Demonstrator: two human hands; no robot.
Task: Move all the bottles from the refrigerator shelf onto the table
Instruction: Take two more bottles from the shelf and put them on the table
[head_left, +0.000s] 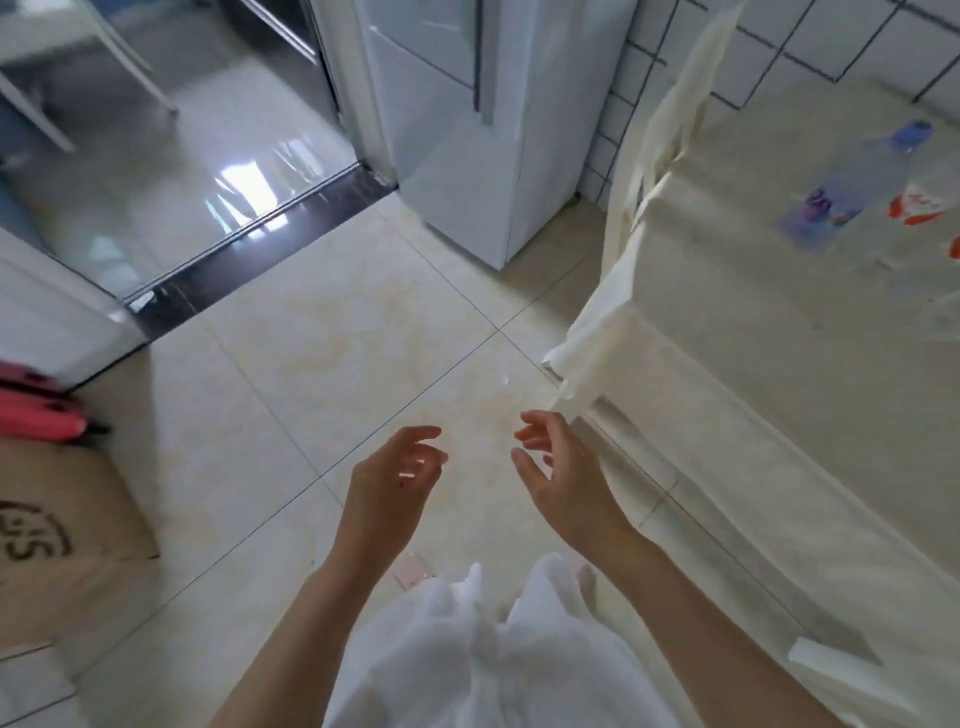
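Note:
My left hand (395, 483) and my right hand (558, 467) hang over the floor in front of me, both empty with fingers spread. The table (769, 364), draped in a cream cloth, fills the right side. On it at the far right stands a clear bottle (857, 182) with a blue cap and a purple label. Beside it is another bottle with a red and white label (919, 208), partly cut off by the frame edge. The white refrigerator (457, 130) stands at the top centre with its doors shut; its shelf is hidden.
Pale floor tiles (311, 364) lie between me and the refrigerator. A dark threshold (249, 254) leads to a glossy room at upper left. A brown cardboard box (57, 545) and a pink object (36, 410) sit at the left. A white cabinet (47, 317) is beside them.

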